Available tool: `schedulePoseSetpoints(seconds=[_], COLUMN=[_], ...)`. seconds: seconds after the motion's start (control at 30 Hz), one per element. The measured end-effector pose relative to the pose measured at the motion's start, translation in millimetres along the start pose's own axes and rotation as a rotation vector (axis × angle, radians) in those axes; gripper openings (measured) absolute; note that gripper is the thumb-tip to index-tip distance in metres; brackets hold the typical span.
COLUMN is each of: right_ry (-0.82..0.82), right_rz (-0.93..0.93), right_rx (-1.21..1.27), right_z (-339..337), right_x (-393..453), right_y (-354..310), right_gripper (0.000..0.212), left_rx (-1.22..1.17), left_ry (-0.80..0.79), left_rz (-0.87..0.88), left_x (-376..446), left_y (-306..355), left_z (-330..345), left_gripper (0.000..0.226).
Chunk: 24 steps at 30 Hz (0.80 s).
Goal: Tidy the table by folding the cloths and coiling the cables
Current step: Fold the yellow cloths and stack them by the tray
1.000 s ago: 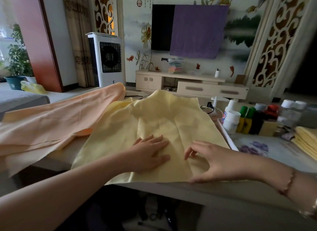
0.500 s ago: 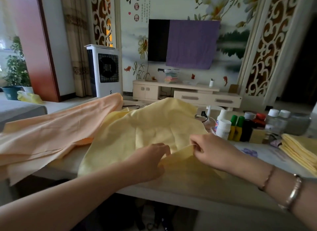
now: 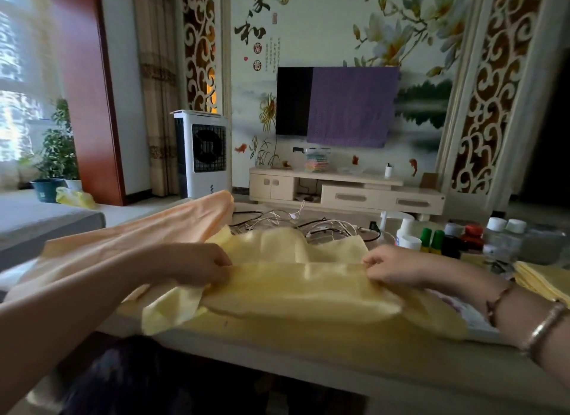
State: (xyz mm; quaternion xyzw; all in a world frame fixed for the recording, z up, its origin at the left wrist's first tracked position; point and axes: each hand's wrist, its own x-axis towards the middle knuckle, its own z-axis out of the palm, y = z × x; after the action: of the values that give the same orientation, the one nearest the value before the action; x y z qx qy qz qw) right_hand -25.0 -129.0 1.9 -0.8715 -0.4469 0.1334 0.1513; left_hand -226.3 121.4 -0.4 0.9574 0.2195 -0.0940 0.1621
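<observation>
yellow cloth held mid-fold at two points

the left hand (image 3: pixel 197 265), at centre left of the frame, is closed in a pinch on the near edge of the yellow cloth (image 3: pixel 296 294); the right hand (image 3: pixel 391 268), at centre right, is pinched on the same raised edge. the edge is held taut between them, just above the table (image 3: pixel 354 350), while the rest of the cloth lies flat below and behind it.

judged from this, the first fold is in hand. it would be done well if the edge were kept level and tight, carried to the far edge, and the corners matched before the crease is pressed flat.

counted outward: one orange cloth (image 3: pixel 129 245) is draped at the left, touching the yellow one; one stack of folded yellow cloths (image 3: pixel 543 280) is at the right edge; one tangle of cables (image 3: pixel 296 223), uncoiled and too knotted to be counted singly, lies behind the cloth at centre. a cluster of bottles (image 3: pixel 447 238) stands at the right, perhaps eight, partly hidden.
</observation>
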Motion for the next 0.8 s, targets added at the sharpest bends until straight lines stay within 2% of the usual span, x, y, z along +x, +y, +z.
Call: schedulePoseSetpoints(seconds=[0.1, 0.23, 0.3, 0.37, 0.47, 0.67, 0.8], right_ry=[-0.175, -0.162, -0.046, 0.097, 0.266, 0.429, 0.491], right_rz=[0.014, 0.027, 0.037, 0.038, 0.046, 0.05, 0.036], right_rx=[-0.041, -0.181, -0.265, -0.336, -0.333, -0.349, -0.36], right_z=[1.4, 16.8, 24.9, 30.4, 36.0, 50.3, 51.6], right_x=[-2.6, 9.6, 24.3, 45.9, 74.7, 128.4, 143.1], right_y=[-1.4, 3.3, 7.2, 11.6, 18.9, 35.4, 41.6], right_gripper=[0.022, 0.023, 0.024, 0.018, 0.018, 0.013, 0.012], left_rx=[0.058, 0.084, 0.097, 0.168, 0.126, -0.062, -0.033], left_ry=[-0.186, -0.191, -0.074, 0.11, 0.336, 0.587, 0.677], left_rz=[-0.08, -0.105, -0.11, -0.112, -0.153, -0.326, -0.298], left_x=[-4.4, 5.2, 14.5, 29.3, 49.0, 87.0, 101.9], left_y=[-1.7, -14.5, -21.8, -33.5, -47.5, -59.9, -64.5], left_z=[-0.5, 5.9, 9.0, 12.4, 18.5, 25.7, 29.0], left_gripper=[0.026, 0.021, 0.017, 0.016, 0.007, 0.019, 0.015])
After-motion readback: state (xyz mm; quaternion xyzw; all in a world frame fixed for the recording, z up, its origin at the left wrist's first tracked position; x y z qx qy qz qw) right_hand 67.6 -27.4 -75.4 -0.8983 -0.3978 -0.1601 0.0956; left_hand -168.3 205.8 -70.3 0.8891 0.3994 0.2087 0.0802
